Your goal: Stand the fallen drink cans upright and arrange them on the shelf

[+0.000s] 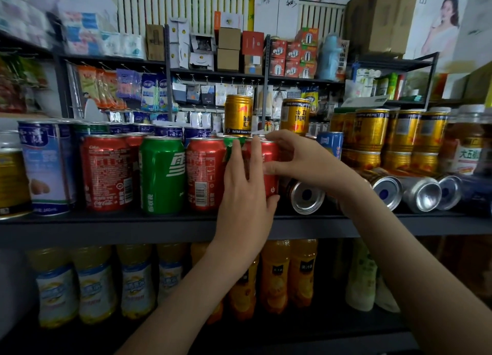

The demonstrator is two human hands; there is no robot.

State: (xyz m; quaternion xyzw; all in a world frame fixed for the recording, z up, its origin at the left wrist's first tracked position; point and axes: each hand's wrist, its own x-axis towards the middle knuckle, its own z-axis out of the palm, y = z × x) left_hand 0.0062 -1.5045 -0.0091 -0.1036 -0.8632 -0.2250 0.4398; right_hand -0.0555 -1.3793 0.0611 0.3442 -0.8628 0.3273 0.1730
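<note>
An upright red cola can (270,157) stands on the dark shelf (159,228) at the middle. My left hand (246,192) wraps its front, fingers pointing up and thumb under its right side. My right hand (298,158) grips the can's upper right side. To its left stand a red can (205,173), a green can (162,174) and another red can (107,172), all upright. To its right, several cans lie on their sides with their silver bottoms facing me: one (306,196) right beside the held can, others (386,192) (423,197) farther right.
Tall blue-and-white cans (44,165) stand at the left. Gold cans (371,130) are stacked at the back right, and two gold cans (238,114) sit on top of the rear row. Juice bottles (274,274) fill the lower shelf. Boxes and packets crowd the shelves behind.
</note>
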